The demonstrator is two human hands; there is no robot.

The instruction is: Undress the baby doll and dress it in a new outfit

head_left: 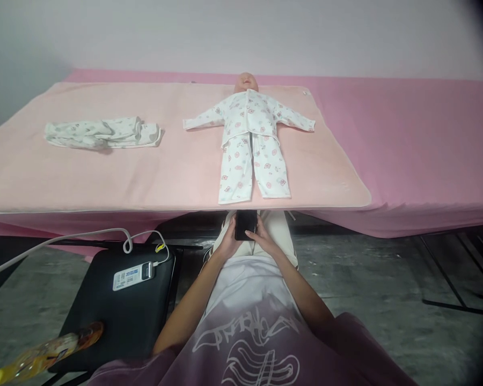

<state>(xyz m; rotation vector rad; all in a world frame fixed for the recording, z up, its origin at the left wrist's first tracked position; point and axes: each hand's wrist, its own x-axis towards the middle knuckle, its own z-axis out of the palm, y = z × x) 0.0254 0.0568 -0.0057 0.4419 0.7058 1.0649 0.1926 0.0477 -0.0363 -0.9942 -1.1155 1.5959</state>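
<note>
Holding a dark phone (pixel 246 225) over the lap in both hands, on the near side of the doll (pixel 247 82), straight below its trouser legs and just beyond the near edge of the tabletop (pixel 410 150). Gripping the phone along its left edge with the fingers of the left hand (pixel 228 244), closed in against it. Bracing the opposite edge with the right hand (pixel 265 240) and laying its thumb (pixel 250 234) over the lower part of the screen. Hiding the other fingers mostly from view; not being able to tell how spread or pressed together behind the phone.

Facing the doll, laid on its back on a peach mat (pixel 177 177), wearing a white printed top (pixel 249 113) and matching trousers (pixel 235 166), with sleeves stretched out to both sides. Having a folded bundle of printed cloth (pixel 100 134) on the same mat, left of the doll as viewed. Having a black stool (pixel 121 316) lower down, near and left of the doll, bearing a white power bank (pixel 132 276) plugged to a pale cable (pixel 96 231).
</note>
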